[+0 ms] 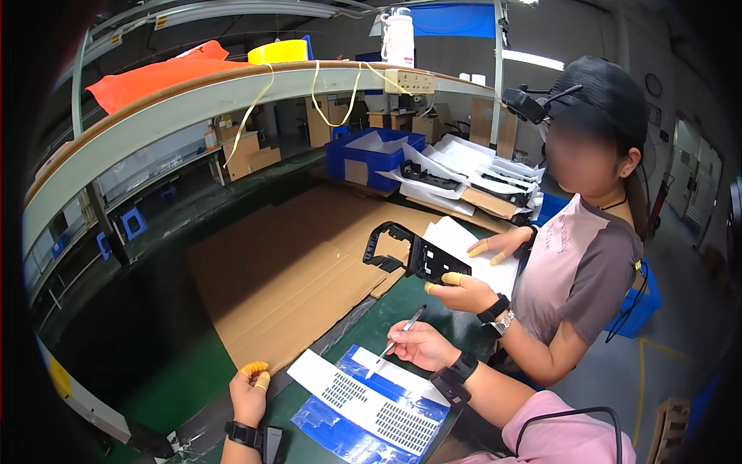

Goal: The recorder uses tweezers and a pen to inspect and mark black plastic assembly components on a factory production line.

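Note:
My left hand, with yellow finger cots, is at the near edge of a large cardboard sheet. Its thumb and index finger curl toward each other; what they hold, if anything, is too small to make out. In my right hand are slim silver tweezers, pointing down at the label sheet. That white label sheet, with rows of small dark pieces, lies on a blue plastic-wrapped pad on the green bench.
At my right a co-worker holds a black plastic frame over white sheets. Behind stand a blue crate and stacked black parts in white wrapping. A shelf with a bottle crosses above the bench.

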`<control>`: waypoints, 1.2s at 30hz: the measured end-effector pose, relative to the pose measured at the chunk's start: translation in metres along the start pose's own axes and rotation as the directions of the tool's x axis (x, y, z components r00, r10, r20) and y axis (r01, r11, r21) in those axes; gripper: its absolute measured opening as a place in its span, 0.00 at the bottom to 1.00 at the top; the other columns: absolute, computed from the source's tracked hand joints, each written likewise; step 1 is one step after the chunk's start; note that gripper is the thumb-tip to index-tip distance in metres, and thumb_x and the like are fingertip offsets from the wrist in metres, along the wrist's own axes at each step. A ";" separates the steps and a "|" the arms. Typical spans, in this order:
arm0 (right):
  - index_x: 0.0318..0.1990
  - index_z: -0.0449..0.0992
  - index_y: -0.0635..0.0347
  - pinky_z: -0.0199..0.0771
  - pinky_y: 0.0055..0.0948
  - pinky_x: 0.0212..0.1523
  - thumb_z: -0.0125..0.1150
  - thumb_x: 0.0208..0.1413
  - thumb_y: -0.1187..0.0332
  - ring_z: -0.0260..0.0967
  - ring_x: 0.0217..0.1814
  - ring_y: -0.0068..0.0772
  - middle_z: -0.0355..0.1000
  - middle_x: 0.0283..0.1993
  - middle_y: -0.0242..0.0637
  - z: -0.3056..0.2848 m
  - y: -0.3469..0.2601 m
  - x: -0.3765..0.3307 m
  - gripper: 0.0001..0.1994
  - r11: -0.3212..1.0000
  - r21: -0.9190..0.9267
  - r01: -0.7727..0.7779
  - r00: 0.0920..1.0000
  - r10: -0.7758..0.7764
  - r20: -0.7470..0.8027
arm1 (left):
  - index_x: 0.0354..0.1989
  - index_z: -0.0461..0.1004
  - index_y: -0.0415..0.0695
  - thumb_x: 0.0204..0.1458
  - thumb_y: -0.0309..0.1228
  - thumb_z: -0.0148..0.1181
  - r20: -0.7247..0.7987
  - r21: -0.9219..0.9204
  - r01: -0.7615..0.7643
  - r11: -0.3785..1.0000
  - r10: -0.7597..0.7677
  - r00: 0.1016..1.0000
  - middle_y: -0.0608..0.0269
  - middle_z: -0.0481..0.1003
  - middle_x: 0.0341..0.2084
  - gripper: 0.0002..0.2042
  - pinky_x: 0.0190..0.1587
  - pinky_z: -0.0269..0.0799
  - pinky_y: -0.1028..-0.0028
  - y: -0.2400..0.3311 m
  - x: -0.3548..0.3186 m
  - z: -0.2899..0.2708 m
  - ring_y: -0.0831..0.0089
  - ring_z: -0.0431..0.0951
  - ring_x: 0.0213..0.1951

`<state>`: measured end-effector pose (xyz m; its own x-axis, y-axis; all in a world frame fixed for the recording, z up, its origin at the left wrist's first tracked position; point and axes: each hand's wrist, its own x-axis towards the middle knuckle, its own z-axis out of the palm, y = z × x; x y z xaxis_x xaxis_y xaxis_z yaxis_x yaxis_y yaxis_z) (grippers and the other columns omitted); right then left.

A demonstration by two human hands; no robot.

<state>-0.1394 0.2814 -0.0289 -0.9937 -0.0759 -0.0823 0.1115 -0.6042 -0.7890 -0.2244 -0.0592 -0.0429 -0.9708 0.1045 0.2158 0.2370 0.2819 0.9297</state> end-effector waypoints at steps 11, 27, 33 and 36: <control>0.43 0.66 0.65 0.58 0.16 0.21 0.54 0.50 0.74 0.60 0.21 0.21 0.69 0.27 0.38 0.000 -0.012 -0.007 0.12 0.995 0.055 -0.078 0.966 0.062 0.250 | 0.35 0.74 0.38 0.46 0.22 0.56 0.022 0.026 -0.041 0.999 0.041 0.999 0.66 0.74 0.27 0.07 0.35 0.67 0.82 -0.003 -0.002 -0.003 0.81 0.71 0.29; 0.44 0.69 0.67 0.68 0.33 0.32 0.59 0.42 0.68 0.70 0.34 0.37 0.71 0.31 0.46 0.133 -0.058 -0.002 0.20 0.193 -0.783 0.591 0.806 -0.126 0.578 | 0.37 0.72 0.37 0.45 0.19 0.55 -0.006 -0.158 0.039 0.987 -0.040 0.999 0.65 0.73 0.27 0.09 0.30 0.66 0.84 -0.001 -0.008 -0.006 0.81 0.71 0.27; 0.52 0.61 0.67 0.64 0.27 0.40 0.63 0.44 0.65 0.64 0.42 0.30 0.67 0.44 0.37 0.239 -0.071 0.156 0.28 0.671 -0.325 0.666 0.714 -0.700 0.020 | 0.36 0.72 0.37 0.45 0.19 0.56 0.031 -0.153 0.009 0.988 -0.005 0.999 0.65 0.73 0.27 0.08 0.32 0.66 0.83 0.001 -0.002 -0.005 0.81 0.71 0.28; 0.52 0.61 0.65 0.63 0.26 0.41 0.60 0.46 0.67 0.64 0.44 0.29 0.67 0.47 0.39 0.265 -0.092 0.171 0.25 0.929 -0.042 0.368 0.926 -0.361 0.110 | 0.36 0.73 0.37 0.46 0.22 0.57 0.008 -0.050 -0.019 0.999 0.019 1.000 0.65 0.74 0.27 0.08 0.37 0.67 0.80 0.003 -0.013 -0.013 0.78 0.73 0.31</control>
<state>-0.3170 0.1141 0.1906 -0.9592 0.0607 0.2760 -0.2621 -0.5557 -0.7889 -0.2119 -0.0719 -0.0389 -0.9658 0.1176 0.2312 0.2531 0.2321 0.9392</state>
